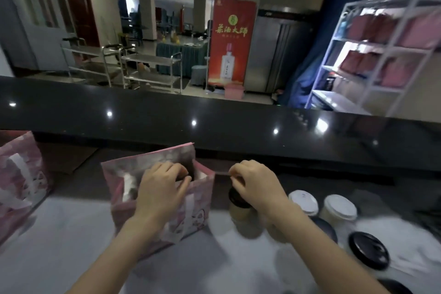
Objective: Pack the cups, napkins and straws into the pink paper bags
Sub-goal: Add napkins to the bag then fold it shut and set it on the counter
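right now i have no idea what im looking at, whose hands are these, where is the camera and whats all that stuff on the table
There is no machine here: a person works with two bare hands, and the single picture comes from a camera worn on the head, looking forward and down. The left hand curls its fingers at the open mouth of a pink paper bag. The right hand is curled just above a dark-lidded cup. Blur hides whether either grips anything. On the white surface also stand two white-lidded cups, a black-lidded cup and a second pink bag, far left.
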Motion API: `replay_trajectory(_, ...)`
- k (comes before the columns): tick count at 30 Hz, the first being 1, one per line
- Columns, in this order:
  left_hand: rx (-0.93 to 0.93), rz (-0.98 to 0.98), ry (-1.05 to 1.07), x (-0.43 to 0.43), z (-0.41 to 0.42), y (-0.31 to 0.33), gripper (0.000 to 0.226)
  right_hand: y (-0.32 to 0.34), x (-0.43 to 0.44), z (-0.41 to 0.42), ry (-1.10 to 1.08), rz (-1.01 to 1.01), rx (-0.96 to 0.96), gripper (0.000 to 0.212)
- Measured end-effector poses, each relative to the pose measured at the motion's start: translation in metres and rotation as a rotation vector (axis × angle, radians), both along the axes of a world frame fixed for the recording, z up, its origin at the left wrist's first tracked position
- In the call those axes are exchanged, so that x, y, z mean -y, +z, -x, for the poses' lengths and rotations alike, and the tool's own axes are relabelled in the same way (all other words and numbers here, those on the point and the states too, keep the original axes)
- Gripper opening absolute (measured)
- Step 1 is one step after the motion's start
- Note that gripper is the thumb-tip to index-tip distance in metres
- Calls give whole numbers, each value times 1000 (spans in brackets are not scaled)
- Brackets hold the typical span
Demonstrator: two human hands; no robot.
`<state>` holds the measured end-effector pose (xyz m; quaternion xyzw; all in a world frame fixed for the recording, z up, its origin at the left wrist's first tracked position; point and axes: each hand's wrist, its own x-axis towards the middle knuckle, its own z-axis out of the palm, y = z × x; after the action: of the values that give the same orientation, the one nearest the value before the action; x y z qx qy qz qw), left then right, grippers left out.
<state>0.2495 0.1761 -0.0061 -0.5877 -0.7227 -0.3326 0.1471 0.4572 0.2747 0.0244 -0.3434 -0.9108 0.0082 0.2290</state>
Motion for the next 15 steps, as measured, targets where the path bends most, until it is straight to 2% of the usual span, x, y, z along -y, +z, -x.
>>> replay_trajectory(5,-169,89,-212,-50,-95,-3,9,-13,-13,-113,-182,-29,114,14)
replay_trajectory(10,-288,183,-407,-100,-224,-11,17,-26,-24,-254,-413,68,250,25)
replay_trajectory(15,-382,255,-550,-145,-370,-27,17,-43,-32,-401,-586,164,307,28)
